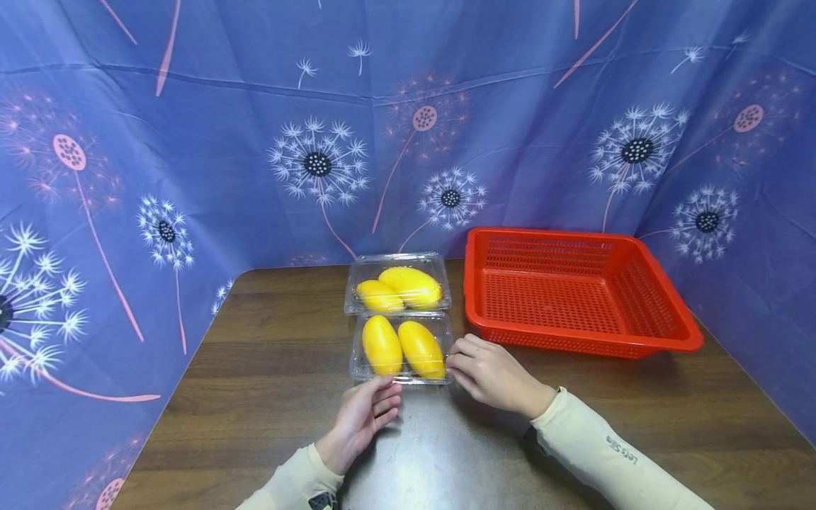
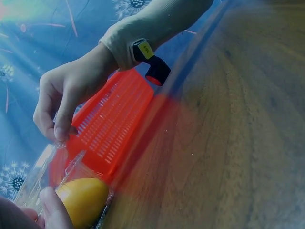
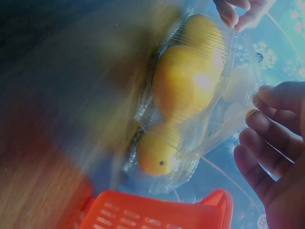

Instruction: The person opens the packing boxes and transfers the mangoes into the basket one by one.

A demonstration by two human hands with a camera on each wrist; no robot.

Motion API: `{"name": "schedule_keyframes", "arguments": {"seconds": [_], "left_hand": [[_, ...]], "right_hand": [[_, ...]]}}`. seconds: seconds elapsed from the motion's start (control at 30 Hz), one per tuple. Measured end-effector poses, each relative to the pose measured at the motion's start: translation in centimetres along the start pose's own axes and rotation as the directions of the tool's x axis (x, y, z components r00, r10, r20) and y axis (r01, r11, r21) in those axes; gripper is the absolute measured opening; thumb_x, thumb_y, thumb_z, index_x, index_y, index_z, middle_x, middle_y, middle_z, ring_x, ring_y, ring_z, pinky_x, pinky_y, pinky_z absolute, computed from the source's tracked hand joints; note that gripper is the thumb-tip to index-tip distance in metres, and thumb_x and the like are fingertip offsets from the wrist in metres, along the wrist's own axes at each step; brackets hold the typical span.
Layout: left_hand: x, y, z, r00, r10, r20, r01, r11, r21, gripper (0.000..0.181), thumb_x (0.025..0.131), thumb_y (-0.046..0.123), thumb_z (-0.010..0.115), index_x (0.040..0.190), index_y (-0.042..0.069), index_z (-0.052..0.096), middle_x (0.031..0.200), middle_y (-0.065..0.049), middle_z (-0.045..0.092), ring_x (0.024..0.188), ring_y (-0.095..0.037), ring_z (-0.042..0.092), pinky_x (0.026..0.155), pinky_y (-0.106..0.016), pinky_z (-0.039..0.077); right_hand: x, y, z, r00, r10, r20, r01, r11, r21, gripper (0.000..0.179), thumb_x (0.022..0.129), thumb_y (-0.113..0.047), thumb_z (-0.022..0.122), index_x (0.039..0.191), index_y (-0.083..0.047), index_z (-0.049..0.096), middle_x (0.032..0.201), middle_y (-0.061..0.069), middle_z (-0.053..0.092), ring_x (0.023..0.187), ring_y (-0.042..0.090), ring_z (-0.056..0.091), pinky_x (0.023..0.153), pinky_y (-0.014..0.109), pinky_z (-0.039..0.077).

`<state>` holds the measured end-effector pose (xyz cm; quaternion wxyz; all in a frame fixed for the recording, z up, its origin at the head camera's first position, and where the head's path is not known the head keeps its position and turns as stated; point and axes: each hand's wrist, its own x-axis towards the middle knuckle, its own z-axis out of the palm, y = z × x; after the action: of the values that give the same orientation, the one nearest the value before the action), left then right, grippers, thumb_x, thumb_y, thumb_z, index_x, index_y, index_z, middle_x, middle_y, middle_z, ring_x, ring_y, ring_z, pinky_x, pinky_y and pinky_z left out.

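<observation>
A clear plastic clamshell box (image 1: 358,360) holds two yellow mangoes, a left mango (image 1: 382,346) and a right mango (image 1: 421,348). My right hand (image 1: 494,373) pinches the clear lid (image 3: 221,136) at its right corner between thumb and forefinger, the other fingers spread apart in the right wrist view. The lid stands tilted a little up from the box. At the near edge, my left hand (image 1: 363,419) pinches the plastic, thumb on top. Directly behind stands a second clamshell box (image 1: 351,301), also with two yellow mangoes (image 1: 411,286).
A red slotted plastic basket (image 1: 567,340) stands at the back right, close to the boxes and my right hand. The brown wooden table (image 1: 268,397) backs onto a blue dandelion-print cloth (image 1: 242,156).
</observation>
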<state>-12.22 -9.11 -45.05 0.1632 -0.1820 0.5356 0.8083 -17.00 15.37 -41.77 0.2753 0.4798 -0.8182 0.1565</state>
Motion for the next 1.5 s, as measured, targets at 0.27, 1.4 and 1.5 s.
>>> {"name": "schedule_keyframes", "arguments": {"seconds": [0.27, 1.4, 1.5], "left_hand": [[0.0, -0.1, 0.2, 0.998, 0.042, -0.04, -0.043, 0.999, -0.022, 0.015, 0.091, 0.012, 0.061, 0.102, 0.002, 0.063, 0.072, 0.006, 0.071, 0.062, -0.002, 0.063, 0.06, -0.015, 0.052], [0.1, -0.1, 0.4, 0.999, 0.018, -0.048, -0.017, 0.999, 0.033, 0.021, 0.091, 0.016, 0.063, 0.105, 0.002, 0.059, 0.071, 0.008, 0.071, 0.059, -0.001, 0.06, 0.055, -0.014, 0.048], [0.1, -0.2, 0.5, 0.999, 0.024, -0.047, -0.022, 0.999, 0.038, 0.02, 0.091, 0.016, 0.063, 0.104, 0.002, 0.06, 0.071, 0.008, 0.071, 0.058, 0.0, 0.059, 0.054, -0.014, 0.048]], "right_hand": [[0.0, 0.1, 0.1, 1.0, 0.008, 0.008, -0.008, 1.0, -0.004, 0.019, 0.071, -0.012, 0.084, 0.087, -0.013, 0.072, 0.085, -0.004, 0.062, 0.079, 0.011, 0.054, 0.067, 0.022, 0.051], [2.7, -1.1, 2.3, 0.992, 0.024, 0.123, -0.012, 0.996, -0.093, 0.035, 0.076, -0.028, 0.08, 0.106, -0.016, 0.065, 0.106, 0.003, 0.063, 0.095, 0.019, 0.059, 0.081, 0.032, 0.052], [3.4, -1.4, 2.5, 0.989, 0.002, 0.147, 0.016, 0.992, -0.125, 0.035, 0.077, -0.028, 0.079, 0.108, -0.016, 0.065, 0.108, 0.002, 0.063, 0.098, 0.02, 0.059, 0.084, 0.033, 0.052]]}}
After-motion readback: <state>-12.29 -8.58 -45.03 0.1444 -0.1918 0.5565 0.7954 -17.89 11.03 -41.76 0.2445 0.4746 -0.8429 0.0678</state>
